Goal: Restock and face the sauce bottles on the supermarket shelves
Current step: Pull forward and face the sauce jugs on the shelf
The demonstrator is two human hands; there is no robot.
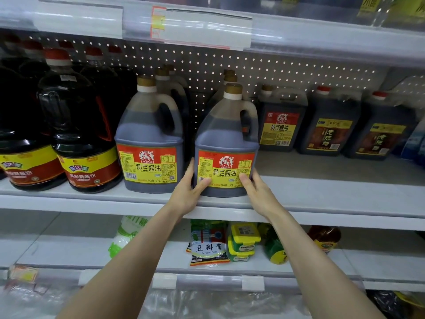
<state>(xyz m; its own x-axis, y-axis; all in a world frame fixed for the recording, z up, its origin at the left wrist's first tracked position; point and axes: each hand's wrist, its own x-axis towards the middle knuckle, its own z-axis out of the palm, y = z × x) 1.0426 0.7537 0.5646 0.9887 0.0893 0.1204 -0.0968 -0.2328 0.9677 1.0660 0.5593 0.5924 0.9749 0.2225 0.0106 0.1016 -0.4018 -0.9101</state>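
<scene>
left hand (187, 194), right hand (257, 192) grip jug (226, 139)

both arms outstretched, left hand (188, 194) and right hand (257, 192) gripping jug (226, 139) sides, thumbs in front

Right hand (255, 192) fingers behind front jug (226, 139), rear jugs (164, 75) mostly hidden, price tag (158, 21) blurred

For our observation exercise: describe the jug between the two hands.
The jug is translucent grey plastic holding dark sauce, with gold cap, side handle and red-and-yellow label facing forward. It stands upright near the edge of the shelf. The left hand and right hand grip its lower sides, thumbs on the label.
</scene>
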